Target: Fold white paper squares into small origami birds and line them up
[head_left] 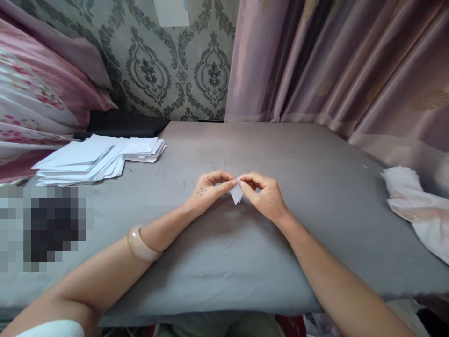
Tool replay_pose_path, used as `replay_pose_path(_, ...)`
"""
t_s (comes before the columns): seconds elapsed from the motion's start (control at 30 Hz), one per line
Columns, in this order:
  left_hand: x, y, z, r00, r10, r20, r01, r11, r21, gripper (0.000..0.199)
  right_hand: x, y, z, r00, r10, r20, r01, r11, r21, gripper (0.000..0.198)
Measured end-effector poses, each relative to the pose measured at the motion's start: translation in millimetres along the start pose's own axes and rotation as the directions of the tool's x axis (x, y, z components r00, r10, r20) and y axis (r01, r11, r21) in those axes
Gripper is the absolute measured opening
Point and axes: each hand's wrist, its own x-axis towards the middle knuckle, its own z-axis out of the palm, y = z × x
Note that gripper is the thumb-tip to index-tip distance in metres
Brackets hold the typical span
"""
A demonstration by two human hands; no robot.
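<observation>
Pinching a small white paper piece (236, 194), pointed end down, I grip its top with left fingers (221, 176) and right fingers (253, 176), nearly meeting over the grey cloth (301, 262). I seem to be working that edge; I'd judge the next move calls for light, even pressure. Stacked papers (79, 157) lie off to my left.

- From my distant station, I can read no text, brand or number anywhere.
- Left of the pinched white paper (236, 194), I see only dots (201, 191) marking the left hand (208, 192).
- Right of it, similar dots mark the right hand (265, 194).
</observation>
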Motion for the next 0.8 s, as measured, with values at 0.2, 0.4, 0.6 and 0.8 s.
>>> replay_pose_path(0.2, 2.1, -3.3, -1.0, 1.0, -0.004, -0.029, 0.003, 1.0, -0.02, 0.021, 0.3, 0.2, -0.8, 0.997, 0.075, -0.019, -0.073, 0.994, 0.077, 0.017)
replay_pose_path(0.4, 3.2, -4.2, -1.5, 0.991, 0.094, -0.096, -0.101, 0.992, -0.071, 0.015, -1.1, -2.8, -0.1, 0.997, 0.077, -0.003, -0.077, 0.996, 0.038, 0.015)
replay_pose_path(0.6, 3.4, -5.3, -0.9, 0.992, 0.096, -0.081, -0.104, 0.988, -0.114, 0.013, -0.5, 0.4, 0.8, 0.999, 0.032, 0.001, -0.032, 0.999, 0.01, 0.008)
replay_pose_path(0.8, 4.5, -9.1, 0.2, 0.994, 0.062, -0.094, -0.076, 0.983, -0.164, 0.017, 0.1, -0.5, 1.9, 0.995, -0.014, -0.098, 0.013, 1.0, -0.011, 0.005)
